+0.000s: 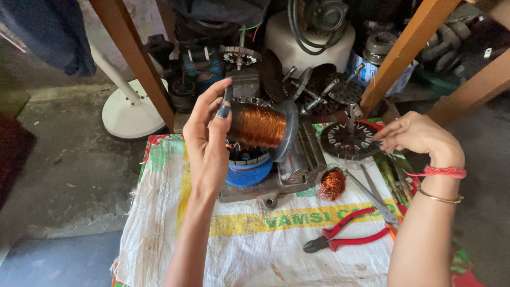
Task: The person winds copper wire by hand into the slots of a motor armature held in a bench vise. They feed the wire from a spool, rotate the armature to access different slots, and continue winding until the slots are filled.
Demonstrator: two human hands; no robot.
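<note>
Left hand (206,142) round wire spool (258,126)

Grey concrete floor (69,175), slanted wooden legs (133,58), white fan base (127,114), daylight

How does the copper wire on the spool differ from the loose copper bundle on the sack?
The wire on the spool is wound in neat, even turns; the loose bundle is a tangled clump. The spool is larger and held up by the left hand; the bundle lies untouched on the woven sack. Both are shiny orange copper.
</note>
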